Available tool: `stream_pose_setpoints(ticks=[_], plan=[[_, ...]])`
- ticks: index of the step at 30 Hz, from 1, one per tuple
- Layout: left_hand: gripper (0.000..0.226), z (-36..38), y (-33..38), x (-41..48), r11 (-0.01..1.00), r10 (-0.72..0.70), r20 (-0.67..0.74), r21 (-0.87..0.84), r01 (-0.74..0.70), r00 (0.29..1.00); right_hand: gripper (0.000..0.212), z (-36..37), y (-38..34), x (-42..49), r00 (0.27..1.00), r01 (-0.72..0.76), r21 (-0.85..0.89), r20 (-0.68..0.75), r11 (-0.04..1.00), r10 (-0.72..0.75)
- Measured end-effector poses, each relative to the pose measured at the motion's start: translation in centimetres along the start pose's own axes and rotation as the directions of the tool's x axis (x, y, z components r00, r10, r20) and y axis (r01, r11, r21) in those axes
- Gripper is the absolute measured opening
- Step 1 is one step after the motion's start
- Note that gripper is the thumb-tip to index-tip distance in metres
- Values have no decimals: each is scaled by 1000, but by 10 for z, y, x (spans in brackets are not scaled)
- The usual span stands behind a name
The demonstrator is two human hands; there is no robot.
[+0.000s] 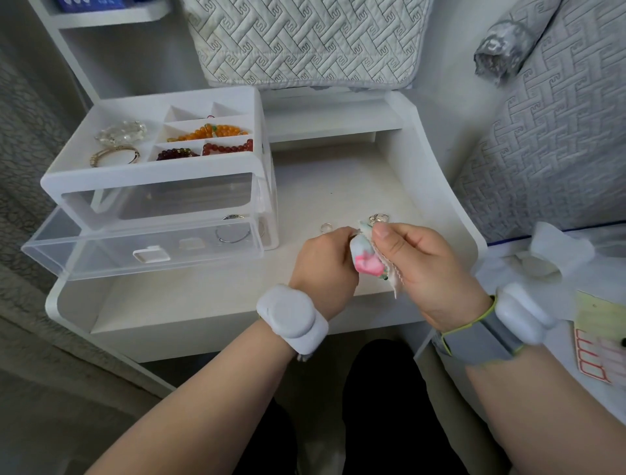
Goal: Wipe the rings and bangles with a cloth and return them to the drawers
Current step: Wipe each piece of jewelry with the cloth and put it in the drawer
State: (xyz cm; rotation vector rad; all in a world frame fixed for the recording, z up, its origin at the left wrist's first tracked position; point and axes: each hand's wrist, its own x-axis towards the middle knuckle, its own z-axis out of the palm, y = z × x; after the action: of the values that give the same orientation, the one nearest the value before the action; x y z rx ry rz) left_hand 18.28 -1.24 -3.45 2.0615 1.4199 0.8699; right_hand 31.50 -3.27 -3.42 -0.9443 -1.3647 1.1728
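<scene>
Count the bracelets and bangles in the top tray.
5: crystal bracelet back left, gold bangle front left, orange beads middle compartment, purple beads front centre, red beads front right. Others may be hidden.

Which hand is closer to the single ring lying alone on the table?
Left. The left hand is just on the near side of the single ring, close to it; the right hand is off to the ring's right, pinching the cloth.

No text, brand or number is legible. A blue box (98, 4) on the white upper shelf (111, 18) carries white marks, too blurred to make out. A pale yellow paper slip (601, 325) at the right edge bears a red printed grid, its characters unreadable.
</scene>
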Motion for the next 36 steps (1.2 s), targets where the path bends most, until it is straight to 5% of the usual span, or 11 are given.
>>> stream_pose_setpoints(ticks=[8, 14, 21, 28, 30, 33, 36], plan=[[32, 2, -1, 4, 974, -140, 83, -166, 152, 987, 43, -4, 12, 0, 999, -30, 211, 36, 977, 22], [29, -3, -4, 7, 961, -100, 57, -252, 111, 993, 63, -6, 4, 0, 999, 30, 42, 23, 999, -31], [38, 4, 12, -3, 619, -286, 317, -659, 427, 904, 43, 0, -6, 2, 997, 82, 154, -10, 985, -82], [30, 0, 17, -5, 335, -273, 497, -754, 566, 824, 35, 2, 4, -3, 999, 39, 166, -22, 985, -35], [33, -1, 17, -3, 392, -301, 455, -742, 543, 838, 40, 2, 4, -4, 999, 49, 181, -13, 982, -47], [43, -3, 14, 0, 703, -328, 213, -596, 388, 920, 41, -1, 6, -2, 993, 109, 91, -63, 990, -103], [43, -7, 12, 1, 874, -284, 73, -389, 290, 956, 53, -5, 7, 1, 984, 141, -30, -110, 990, -143]])
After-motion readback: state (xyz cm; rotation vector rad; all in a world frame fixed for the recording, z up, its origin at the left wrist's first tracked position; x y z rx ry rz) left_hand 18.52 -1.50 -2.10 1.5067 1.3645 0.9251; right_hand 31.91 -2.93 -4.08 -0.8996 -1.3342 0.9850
